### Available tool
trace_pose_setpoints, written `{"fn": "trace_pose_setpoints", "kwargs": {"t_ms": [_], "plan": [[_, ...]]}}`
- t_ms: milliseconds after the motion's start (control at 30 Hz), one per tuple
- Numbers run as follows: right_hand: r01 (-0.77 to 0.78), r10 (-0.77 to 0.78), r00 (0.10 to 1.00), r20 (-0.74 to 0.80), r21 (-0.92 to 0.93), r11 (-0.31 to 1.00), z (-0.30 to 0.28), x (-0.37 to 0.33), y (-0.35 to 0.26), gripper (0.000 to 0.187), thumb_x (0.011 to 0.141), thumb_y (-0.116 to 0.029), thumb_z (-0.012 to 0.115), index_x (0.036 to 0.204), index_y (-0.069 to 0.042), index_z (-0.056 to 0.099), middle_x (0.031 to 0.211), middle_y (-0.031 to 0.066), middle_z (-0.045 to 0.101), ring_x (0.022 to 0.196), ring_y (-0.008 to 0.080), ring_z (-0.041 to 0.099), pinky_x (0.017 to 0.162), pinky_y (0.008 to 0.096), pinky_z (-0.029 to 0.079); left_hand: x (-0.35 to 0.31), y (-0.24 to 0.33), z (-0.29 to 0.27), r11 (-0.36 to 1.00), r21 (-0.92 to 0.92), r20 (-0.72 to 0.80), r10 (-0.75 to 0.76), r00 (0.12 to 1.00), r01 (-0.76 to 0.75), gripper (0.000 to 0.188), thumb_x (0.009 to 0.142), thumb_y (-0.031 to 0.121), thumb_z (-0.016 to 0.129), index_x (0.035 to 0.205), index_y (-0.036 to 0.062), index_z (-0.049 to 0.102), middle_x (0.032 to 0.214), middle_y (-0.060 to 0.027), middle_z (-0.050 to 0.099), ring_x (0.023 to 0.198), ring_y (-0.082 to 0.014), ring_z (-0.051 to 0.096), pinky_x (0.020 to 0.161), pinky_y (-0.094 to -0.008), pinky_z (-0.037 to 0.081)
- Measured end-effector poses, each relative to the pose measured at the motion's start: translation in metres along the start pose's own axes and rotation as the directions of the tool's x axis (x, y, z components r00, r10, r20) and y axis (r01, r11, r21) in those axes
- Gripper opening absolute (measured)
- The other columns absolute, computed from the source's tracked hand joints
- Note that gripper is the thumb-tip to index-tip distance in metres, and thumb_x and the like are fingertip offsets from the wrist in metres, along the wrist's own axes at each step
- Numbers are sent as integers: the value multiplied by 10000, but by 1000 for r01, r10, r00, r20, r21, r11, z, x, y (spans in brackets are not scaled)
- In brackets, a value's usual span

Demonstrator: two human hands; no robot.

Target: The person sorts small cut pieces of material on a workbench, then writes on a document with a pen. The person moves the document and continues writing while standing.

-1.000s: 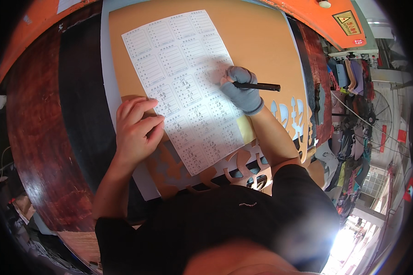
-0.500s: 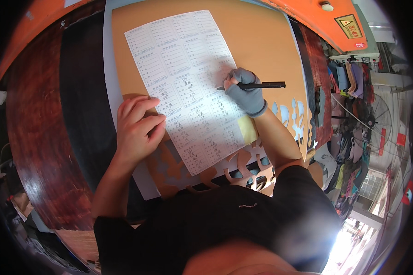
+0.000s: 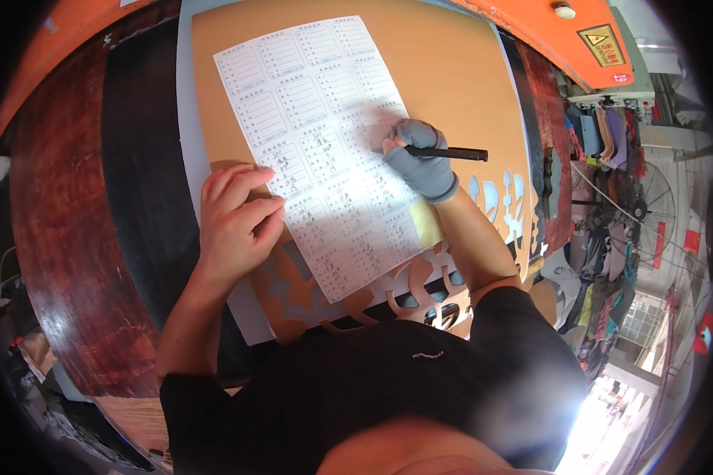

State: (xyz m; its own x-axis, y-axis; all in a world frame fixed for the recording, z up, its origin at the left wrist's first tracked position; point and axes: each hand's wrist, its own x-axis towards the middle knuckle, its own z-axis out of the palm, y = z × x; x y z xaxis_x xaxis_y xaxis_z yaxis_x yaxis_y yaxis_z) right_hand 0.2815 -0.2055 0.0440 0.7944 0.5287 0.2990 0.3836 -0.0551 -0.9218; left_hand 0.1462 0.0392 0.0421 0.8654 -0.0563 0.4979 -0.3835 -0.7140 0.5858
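A white sheet of printed labels (image 3: 317,103) lies tilted on a tan sheet of material (image 3: 451,71). Several labels in its lower half carry handwriting. My right hand (image 3: 424,162), in a grey glove with bare fingertips, is closed round a black pen (image 3: 459,153) over the sheet's right side. The pen's writing tip is hidden by the hand and blurred. At the sheet's left edge rests my left hand (image 3: 242,218), bare, its fingers apart and bent, fingertips touching the paper. A pale yellow piece (image 3: 426,225) shows under the sheet's lower right edge.
Curved cut-outs (image 3: 416,289) run along the tan sheet's near side, with more openings (image 3: 499,202) at its right. Orange machinery (image 3: 547,32) borders the far side. A dark red board (image 3: 55,198) lies left. Coloured pieces (image 3: 602,134) hang at the right.
My right hand has shifted slightly nearer to me, and the pen's back end has tipped down and to the left. My left hand stays nearly in place.
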Motion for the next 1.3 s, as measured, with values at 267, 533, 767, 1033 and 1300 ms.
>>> {"fn": "trace_pose_setpoints", "kwargs": {"t_ms": [267,533,767,1033,1300], "plan": [[-23,24,998,52,-17,1000,-4,-1,-1,157,737,16,607,648,-53,498,687,23,556,670,103,530,601,262,447,1,1,-1,1000,4,5,0,1000,0,82,630,51,693,702,72,659,976,-50,605,956,-259,543,866,-399,377],[-86,195,955,-223,419,904,-9,7,8,93,868,-111,544,847,-62,468,746,47,539,632,127,522,612,283,478,-1,0,0,1000,-13,5,11,1000,-11,95,645,44,690,732,62,656,997,-60,602,960,-263,543,855,-390,385],[-193,254,931,-262,237,952,-15,-12,-10,282,923,-178,468,1097,39,515,915,86,614,800,145,580,635,256,477,-3,11,-13,706,-576,122,-424,897,412,437,799,35,587,1221,50,473,1282,-70,447,1139,-246,465,958,-338,353],[209,-163,977,136,-744,635,-3,-113,-37,529,683,-116,696,1179,-59,522,1138,160,561,1055,360,481,897,428,402,0,47,-28,-180,-751,594,-605,531,635,390,906,256,513,1237,80,404,1197,-67,444,1096,-265,478,815,-391,411],[295,-281,948,151,-746,597,-2,-145,-41,436,732,-238,649,1109,-59,523,1020,149,584,1047,369,496,875,459,357,-23,63,-8,-37,-607,533,-760,372,794,153,857,281,575,901,139,539,646,64,470,519,-55,414,514,-251,351]]}}
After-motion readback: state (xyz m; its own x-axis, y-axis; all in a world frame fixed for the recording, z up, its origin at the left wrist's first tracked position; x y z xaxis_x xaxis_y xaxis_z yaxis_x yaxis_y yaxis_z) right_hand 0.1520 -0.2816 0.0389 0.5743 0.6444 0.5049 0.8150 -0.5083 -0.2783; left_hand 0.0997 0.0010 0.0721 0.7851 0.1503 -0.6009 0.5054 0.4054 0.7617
